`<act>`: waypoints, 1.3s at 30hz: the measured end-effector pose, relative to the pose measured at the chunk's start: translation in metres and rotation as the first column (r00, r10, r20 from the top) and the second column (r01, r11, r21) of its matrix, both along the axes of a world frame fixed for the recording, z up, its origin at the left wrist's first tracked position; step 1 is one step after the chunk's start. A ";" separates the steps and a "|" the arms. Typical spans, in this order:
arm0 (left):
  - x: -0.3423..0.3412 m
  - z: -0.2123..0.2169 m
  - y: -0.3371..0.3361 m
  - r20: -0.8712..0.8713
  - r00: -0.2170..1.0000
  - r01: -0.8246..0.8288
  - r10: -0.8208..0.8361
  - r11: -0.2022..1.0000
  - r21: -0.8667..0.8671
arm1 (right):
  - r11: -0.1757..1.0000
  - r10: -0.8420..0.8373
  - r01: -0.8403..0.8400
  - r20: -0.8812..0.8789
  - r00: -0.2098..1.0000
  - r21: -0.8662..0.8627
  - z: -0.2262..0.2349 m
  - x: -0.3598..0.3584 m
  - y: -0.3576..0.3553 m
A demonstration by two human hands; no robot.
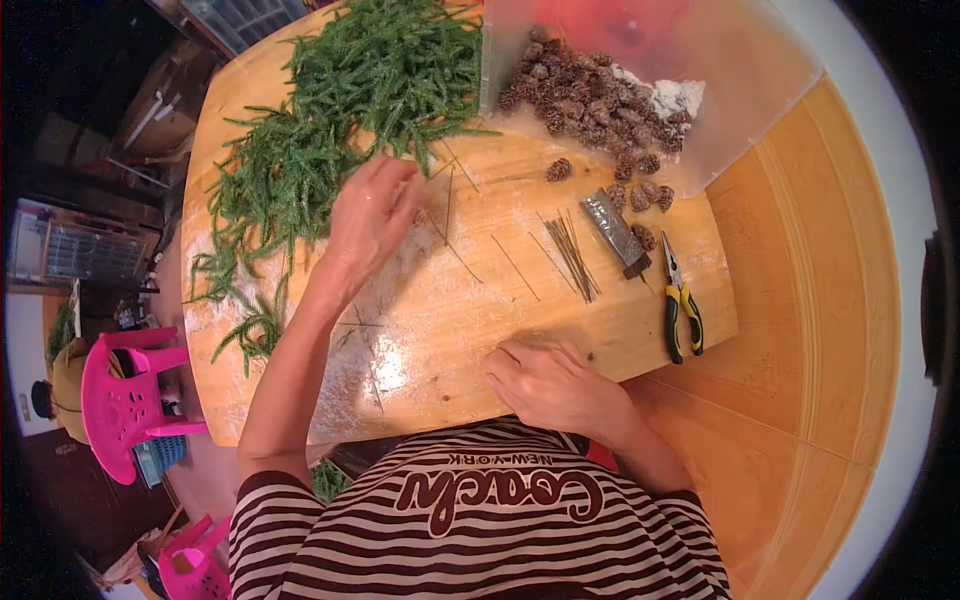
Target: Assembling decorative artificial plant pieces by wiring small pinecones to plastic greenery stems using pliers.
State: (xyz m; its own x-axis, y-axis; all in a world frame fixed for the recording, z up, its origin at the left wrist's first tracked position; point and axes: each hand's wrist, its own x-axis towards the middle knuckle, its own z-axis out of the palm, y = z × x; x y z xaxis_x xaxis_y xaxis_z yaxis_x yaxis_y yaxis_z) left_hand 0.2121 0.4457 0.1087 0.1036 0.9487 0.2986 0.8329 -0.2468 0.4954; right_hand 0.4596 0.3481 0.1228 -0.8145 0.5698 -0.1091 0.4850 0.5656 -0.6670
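Observation:
My left hand (pixel 375 212) is over the table at the near edge of a big heap of green artificial pine sprigs (pixel 385 70). Its fingers are curled in, and whatever they may hold is hidden. My right hand (pixel 555 388) rests at the table's near edge with fingers bent under, so its grip is hidden too. Between the hands lie scattered thin wires (pixel 515 267). A bunch of straight wires (pixel 572 258) sits farther right, beside a grey wrapped bundle (pixel 612 228). Pliers (pixel 676 300) with yellow and black handles lie at the right edge.
A translucent plastic bin (pixel 745 110) lies at the far right, with brown pine cones (pixel 575 90) spilling from it. One loose pine cone (pixel 559 170) is on the wooden table (pixel 460 340). Pink plastic chairs (pixel 125 405) stand left, near another person (pixel 70 390).

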 end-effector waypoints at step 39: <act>0.022 0.002 -0.070 -0.022 0.993 0.114 -0.114 0.993 -0.037 | 0.990 -0.135 0.134 0.015 0.991 0.032 -0.011 0.021 -0.017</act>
